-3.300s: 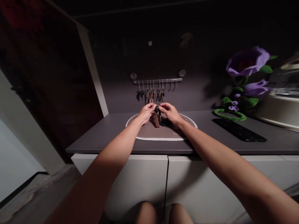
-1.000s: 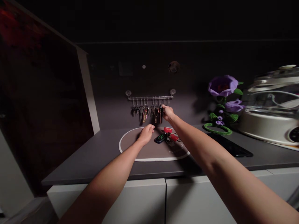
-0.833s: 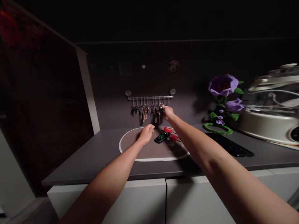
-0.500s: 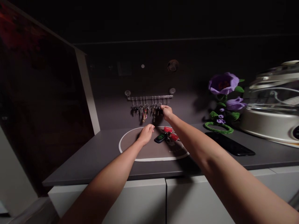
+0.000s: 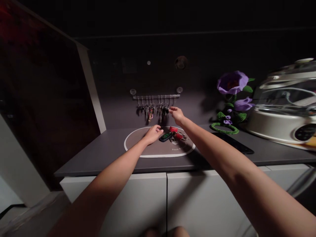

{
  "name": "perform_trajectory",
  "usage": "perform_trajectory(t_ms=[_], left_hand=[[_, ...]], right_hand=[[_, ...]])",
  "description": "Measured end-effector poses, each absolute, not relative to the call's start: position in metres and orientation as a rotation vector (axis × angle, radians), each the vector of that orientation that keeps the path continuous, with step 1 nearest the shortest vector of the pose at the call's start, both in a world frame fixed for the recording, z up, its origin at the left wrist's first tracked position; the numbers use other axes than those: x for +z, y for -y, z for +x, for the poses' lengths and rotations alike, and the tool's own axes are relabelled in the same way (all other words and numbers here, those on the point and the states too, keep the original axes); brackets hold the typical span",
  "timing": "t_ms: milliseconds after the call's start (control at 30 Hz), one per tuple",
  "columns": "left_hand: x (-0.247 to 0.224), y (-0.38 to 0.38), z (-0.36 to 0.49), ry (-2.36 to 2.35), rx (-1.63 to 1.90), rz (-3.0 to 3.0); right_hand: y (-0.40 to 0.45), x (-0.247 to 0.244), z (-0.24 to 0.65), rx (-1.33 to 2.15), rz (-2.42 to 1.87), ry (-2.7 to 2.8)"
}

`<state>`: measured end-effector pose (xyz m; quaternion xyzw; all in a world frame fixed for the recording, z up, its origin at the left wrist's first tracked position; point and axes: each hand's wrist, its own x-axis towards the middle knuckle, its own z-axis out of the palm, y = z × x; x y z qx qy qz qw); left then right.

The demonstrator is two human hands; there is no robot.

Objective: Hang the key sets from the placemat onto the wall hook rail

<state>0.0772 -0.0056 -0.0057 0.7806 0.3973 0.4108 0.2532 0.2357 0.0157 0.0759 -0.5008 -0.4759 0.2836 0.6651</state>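
Several keys (image 5: 150, 110) hang from hooks on a clear wall rack (image 5: 156, 96). Beside the rightmost hanging keys, my right hand (image 5: 177, 114) has its fingers apart and holds nothing that I can see. My left hand (image 5: 153, 134) is over the left half of an oval brown mat (image 5: 138, 147) with a white rim, its fingers loosely apart. Just right of it, a dark key fob (image 5: 166, 136) with green marks lies on the mat, joined by red tags (image 5: 178, 135) and metal rings.
A black phone (image 5: 234, 143) lies on the grey counter (image 5: 91, 158) at the right. Behind it stand purple flowers (image 5: 232, 82) on a green ring base (image 5: 224, 129). A cream appliance (image 5: 274, 121) with a clear top stands at the far right.
My right hand has let go at the rack and its fingers have parted. The fingers of my left hand have loosened. The whole view has shifted slightly.
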Motion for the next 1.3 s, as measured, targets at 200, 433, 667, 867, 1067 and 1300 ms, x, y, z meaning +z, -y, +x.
perform_trajectory(t_ms=[200,433,667,867,1067,1300], left_hand=[[0.012,0.013,0.085,-1.251,0.893,2.221],[0.013,0.010,0.107,-1.418,0.875,2.217],[-0.002,0.012,0.106,-1.302,0.948,2.259],[0.001,0.020,0.100,-1.118,0.835,2.295],[0.003,0.017,0.097,-1.017,0.773,2.240],[0.005,0.015,0.092,-0.986,0.716,2.142]], right_hand=[[0.021,0.047,0.239,0.531,-1.189,1.255],[0.046,0.013,0.251,0.172,-1.406,1.441],[0.045,0.009,0.260,-0.172,-1.453,1.773],[0.038,0.009,0.258,-0.214,-1.516,1.830],[0.039,0.011,0.257,-0.243,-1.530,1.854],[0.042,0.013,0.257,-0.223,-1.553,1.839]])
